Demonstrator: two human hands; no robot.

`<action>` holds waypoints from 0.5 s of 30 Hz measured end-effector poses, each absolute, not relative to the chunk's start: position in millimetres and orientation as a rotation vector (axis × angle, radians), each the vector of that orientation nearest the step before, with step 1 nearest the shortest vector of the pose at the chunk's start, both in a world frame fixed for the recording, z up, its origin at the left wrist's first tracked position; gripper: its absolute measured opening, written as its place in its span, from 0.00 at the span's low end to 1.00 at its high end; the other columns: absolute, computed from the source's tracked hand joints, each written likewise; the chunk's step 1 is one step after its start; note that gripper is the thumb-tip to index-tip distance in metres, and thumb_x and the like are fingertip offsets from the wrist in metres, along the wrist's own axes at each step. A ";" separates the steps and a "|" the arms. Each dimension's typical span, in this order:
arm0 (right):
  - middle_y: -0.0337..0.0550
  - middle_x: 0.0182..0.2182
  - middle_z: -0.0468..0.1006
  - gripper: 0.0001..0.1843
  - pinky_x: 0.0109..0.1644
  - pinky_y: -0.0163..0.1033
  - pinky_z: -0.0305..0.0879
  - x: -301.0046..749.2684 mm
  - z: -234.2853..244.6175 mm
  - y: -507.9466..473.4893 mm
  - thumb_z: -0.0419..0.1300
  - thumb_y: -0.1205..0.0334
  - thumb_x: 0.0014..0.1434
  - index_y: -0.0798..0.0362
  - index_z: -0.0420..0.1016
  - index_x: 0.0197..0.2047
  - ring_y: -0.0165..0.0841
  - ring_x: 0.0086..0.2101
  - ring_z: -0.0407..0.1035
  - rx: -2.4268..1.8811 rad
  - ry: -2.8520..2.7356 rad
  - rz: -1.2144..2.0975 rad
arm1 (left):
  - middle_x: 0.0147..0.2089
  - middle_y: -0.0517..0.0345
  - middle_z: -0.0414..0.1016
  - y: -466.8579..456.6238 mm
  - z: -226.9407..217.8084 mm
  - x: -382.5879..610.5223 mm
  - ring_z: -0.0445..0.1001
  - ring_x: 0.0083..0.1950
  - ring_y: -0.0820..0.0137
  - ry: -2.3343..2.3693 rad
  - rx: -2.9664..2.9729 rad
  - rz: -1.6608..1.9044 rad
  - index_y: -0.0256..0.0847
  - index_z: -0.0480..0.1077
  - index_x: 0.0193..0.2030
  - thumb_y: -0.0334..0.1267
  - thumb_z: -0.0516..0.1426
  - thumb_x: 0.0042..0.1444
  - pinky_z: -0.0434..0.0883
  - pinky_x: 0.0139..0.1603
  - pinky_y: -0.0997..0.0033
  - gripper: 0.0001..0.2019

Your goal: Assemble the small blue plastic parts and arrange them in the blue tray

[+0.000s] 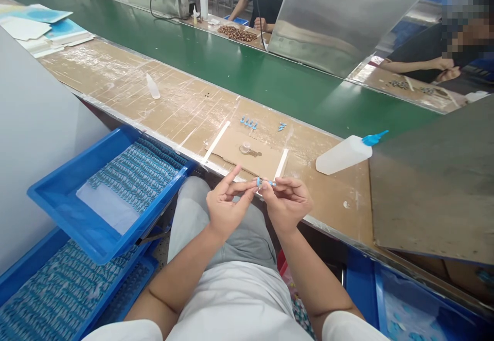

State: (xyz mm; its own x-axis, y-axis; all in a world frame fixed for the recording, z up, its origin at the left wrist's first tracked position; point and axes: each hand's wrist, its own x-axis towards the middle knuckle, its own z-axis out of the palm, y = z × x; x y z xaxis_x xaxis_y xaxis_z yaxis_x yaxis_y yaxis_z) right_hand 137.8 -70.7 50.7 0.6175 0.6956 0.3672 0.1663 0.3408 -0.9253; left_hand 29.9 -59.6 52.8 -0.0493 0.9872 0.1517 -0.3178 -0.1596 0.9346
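Observation:
Both my hands meet over my lap at the near edge of the cardboard-covered bench (pixel 162 104). My left hand (pixel 226 204) pinches one end of a small blue and white part (pixel 264 182) between thumb and forefinger. My right hand (pixel 286 199) pinches the other end, fingers curled. A few more small blue parts (pixel 249 122) lie in a row on the bench beyond, with another small blue piece (pixel 282 126) to their right. A small round clear object (pixel 245 147) sits on a cardboard patch just ahead of my hands.
A white squeeze bottle with a blue nozzle (pixel 345 153) lies right of my hands; a smaller white bottle (pixel 153 86) lies far left. Blue trays (pixel 77 212) of blue parts sit at my left. A green conveyor (pixel 247 68) runs behind; two other people work across it.

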 end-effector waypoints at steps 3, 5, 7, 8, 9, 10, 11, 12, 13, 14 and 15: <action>0.41 0.25 0.81 0.16 0.33 0.40 0.78 135.0 49.9 -69.7 0.73 0.58 0.45 0.52 0.72 0.34 0.37 0.26 0.78 -1.221 -0.902 0.356 | 0.38 0.49 0.82 -57.5 50.6 32.6 0.82 0.38 0.64 0.901 0.896 1.450 0.38 0.69 0.59 0.38 0.69 0.44 0.78 0.42 0.68 0.33; 0.41 0.25 0.82 0.16 0.34 0.41 0.78 133.8 48.5 -69.8 0.73 0.59 0.45 0.52 0.72 0.34 0.37 0.27 0.78 -1.230 -0.921 0.332 | 0.38 0.49 0.82 -56.2 48.7 34.4 0.82 0.39 0.63 0.890 0.840 1.441 0.38 0.71 0.57 0.39 0.69 0.43 0.78 0.43 0.66 0.32; 0.41 0.26 0.82 0.15 0.34 0.40 0.78 133.8 46.4 -69.8 0.72 0.60 0.46 0.52 0.72 0.34 0.37 0.27 0.78 -1.235 -0.935 0.337 | 0.38 0.48 0.82 -55.0 47.2 35.9 0.82 0.39 0.63 0.899 0.826 1.432 0.37 0.72 0.55 0.39 0.70 0.42 0.78 0.44 0.66 0.30; 0.41 0.26 0.82 0.14 0.33 0.39 0.78 134.3 45.4 -69.5 0.72 0.60 0.46 0.52 0.72 0.34 0.37 0.27 0.78 -1.235 -0.942 0.350 | 0.38 0.48 0.82 -54.2 46.7 36.5 0.82 0.38 0.62 0.906 0.821 1.424 0.36 0.73 0.54 0.39 0.70 0.42 0.78 0.44 0.66 0.30; 0.42 0.27 0.82 0.14 0.33 0.39 0.77 135.0 44.7 -68.9 0.72 0.60 0.47 0.52 0.72 0.33 0.36 0.27 0.78 -1.235 -0.949 0.365 | 0.37 0.48 0.82 -53.4 46.4 37.2 0.82 0.38 0.62 0.913 0.813 1.419 0.36 0.73 0.54 0.39 0.70 0.42 0.78 0.44 0.65 0.30; 0.42 0.27 0.82 0.13 0.32 0.38 0.77 135.9 44.3 -67.9 0.71 0.60 0.47 0.52 0.72 0.33 0.36 0.26 0.78 -1.235 -0.959 0.378 | 0.37 0.47 0.82 -52.4 46.1 37.8 0.82 0.38 0.62 0.917 0.802 1.418 0.35 0.73 0.54 0.39 0.70 0.42 0.78 0.43 0.65 0.30; 0.42 0.27 0.82 0.13 0.31 0.38 0.77 137.0 44.4 -66.5 0.71 0.60 0.47 0.52 0.72 0.32 0.35 0.26 0.78 -1.234 -0.969 0.384 | 0.37 0.47 0.82 -51.4 45.9 38.4 0.82 0.38 0.62 0.919 0.791 1.421 0.35 0.73 0.54 0.39 0.70 0.42 0.78 0.43 0.66 0.30; 0.42 0.26 0.82 0.13 0.31 0.38 0.77 138.2 44.9 -64.9 0.72 0.61 0.47 0.53 0.72 0.32 0.35 0.26 0.78 -1.233 -0.978 0.385 | 0.37 0.47 0.82 -50.3 45.6 39.0 0.82 0.38 0.63 0.919 0.782 1.427 0.34 0.73 0.53 0.38 0.70 0.43 0.78 0.43 0.66 0.29; 0.42 0.26 0.82 0.14 0.31 0.38 0.77 139.3 45.7 -63.0 0.72 0.61 0.46 0.53 0.71 0.31 0.35 0.26 0.78 -1.234 -0.985 0.389 | 0.37 0.48 0.82 -49.2 45.2 39.6 0.82 0.38 0.63 0.918 0.777 1.433 0.34 0.73 0.53 0.38 0.69 0.43 0.78 0.43 0.67 0.29; 0.42 0.25 0.82 0.14 0.32 0.38 0.77 140.4 46.6 -61.2 0.72 0.61 0.46 0.53 0.71 0.31 0.35 0.26 0.78 -1.235 -0.991 0.396 | 0.37 0.48 0.82 -48.1 44.8 40.2 0.82 0.38 0.63 0.914 0.775 1.438 0.34 0.72 0.53 0.38 0.69 0.43 0.78 0.44 0.67 0.28; 0.42 0.25 0.82 0.14 0.33 0.39 0.77 141.4 47.4 -59.6 0.72 0.61 0.46 0.52 0.71 0.31 0.36 0.27 0.78 -1.233 -0.995 0.406 | 0.37 0.48 0.82 -47.0 44.4 40.7 0.81 0.39 0.64 0.907 0.776 1.441 0.34 0.72 0.54 0.38 0.69 0.43 0.78 0.44 0.67 0.29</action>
State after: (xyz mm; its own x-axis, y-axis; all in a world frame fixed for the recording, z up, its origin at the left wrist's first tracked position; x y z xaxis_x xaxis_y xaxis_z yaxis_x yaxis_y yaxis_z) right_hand 141.4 -59.6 47.4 0.5401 0.7361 0.4079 0.2406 0.3294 -0.9130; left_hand 40.7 -47.0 44.4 -0.0727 0.9961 -0.0491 -0.4749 0.0087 0.8800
